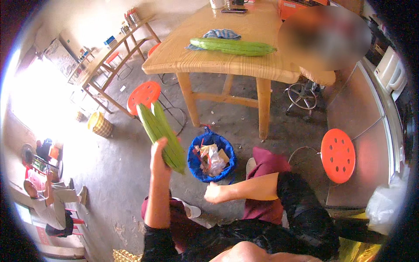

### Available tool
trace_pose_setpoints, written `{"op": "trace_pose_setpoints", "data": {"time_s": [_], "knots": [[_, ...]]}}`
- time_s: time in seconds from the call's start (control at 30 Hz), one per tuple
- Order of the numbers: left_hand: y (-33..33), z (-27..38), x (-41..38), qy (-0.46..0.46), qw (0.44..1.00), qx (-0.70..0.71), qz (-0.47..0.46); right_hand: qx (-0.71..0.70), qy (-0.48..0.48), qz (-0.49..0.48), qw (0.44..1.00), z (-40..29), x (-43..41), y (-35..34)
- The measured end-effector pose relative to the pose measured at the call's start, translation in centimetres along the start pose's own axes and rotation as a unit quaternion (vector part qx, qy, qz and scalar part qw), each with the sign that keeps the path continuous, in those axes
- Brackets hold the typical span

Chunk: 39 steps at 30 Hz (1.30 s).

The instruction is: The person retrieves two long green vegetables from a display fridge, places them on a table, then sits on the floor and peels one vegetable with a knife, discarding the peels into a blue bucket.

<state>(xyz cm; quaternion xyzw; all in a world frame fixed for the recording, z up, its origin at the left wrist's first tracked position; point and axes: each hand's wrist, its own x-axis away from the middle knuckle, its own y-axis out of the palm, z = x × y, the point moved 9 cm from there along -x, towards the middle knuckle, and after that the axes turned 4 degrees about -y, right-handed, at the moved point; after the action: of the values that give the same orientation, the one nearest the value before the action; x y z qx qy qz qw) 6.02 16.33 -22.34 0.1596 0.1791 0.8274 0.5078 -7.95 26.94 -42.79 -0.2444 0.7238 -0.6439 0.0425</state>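
My left hand (160, 155) is raised on the left, gripping what look like two long green loofah gourds (162, 139) side by side. Their upper ends overlap an orange-red stool behind. Closer to my body, my right hand (215, 193) is curled into a loose fist, and nothing shows in it. Just beyond that hand, a bin with a blue liner (233, 159) stands on the floor, holding crumpled plastic and scraps (214, 160). Another green loofah gourd (234, 46) lies across the wooden table, partly on a blue striped cloth (222, 33).
The wooden table (229, 68) stands ahead, bearing a phone (233, 10) and a mug (217, 3). Orange-red stools stand left (144, 95) and right (338, 155). A woven basket (100, 124) sits farther left. At far left, a person (52, 206) is seated. A metal-edged cabinet (356, 147) runs along the right.
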Motion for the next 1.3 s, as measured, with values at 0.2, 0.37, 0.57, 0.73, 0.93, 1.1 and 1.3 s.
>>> {"op": "trace_pose_setpoints", "data": {"time_s": [0.2,0.37,0.57,0.73,0.93,1.1,1.3], "knots": [[10.5,13.4,-12.8,0.123,0.938,-0.323,0.016,-0.170,-0.059,0.159,0.971,0.0,2.4,-6.8],[18.9,17.1,-16.8,0.412,0.678,-0.603,-0.081,-0.068,0.123,0.142,0.980,5.5,3.4,-8.3],[21.3,11.3,-16.7,0.366,0.482,-0.764,-0.223,-0.146,0.165,0.053,0.974,7.1,3.2,-7.6],[23.0,11.4,-19.1,0.347,0.430,-0.789,-0.269,-0.173,0.117,0.150,0.966,6.1,2.7,-8.0],[22.1,11.6,-24.5,0.267,0.388,-0.851,-0.232,-0.165,0.124,0.098,0.973,6.6,1.0,-8.3],[20.2,11.8,-23.0,0.318,0.407,-0.842,-0.159,-0.159,0.120,0.087,0.976,7.0,2.0,-8.7],[18.8,12.7,-20.4,0.380,0.460,-0.796,-0.104,-0.156,0.133,0.023,0.978,8.0,1.2,-7.0]]}}
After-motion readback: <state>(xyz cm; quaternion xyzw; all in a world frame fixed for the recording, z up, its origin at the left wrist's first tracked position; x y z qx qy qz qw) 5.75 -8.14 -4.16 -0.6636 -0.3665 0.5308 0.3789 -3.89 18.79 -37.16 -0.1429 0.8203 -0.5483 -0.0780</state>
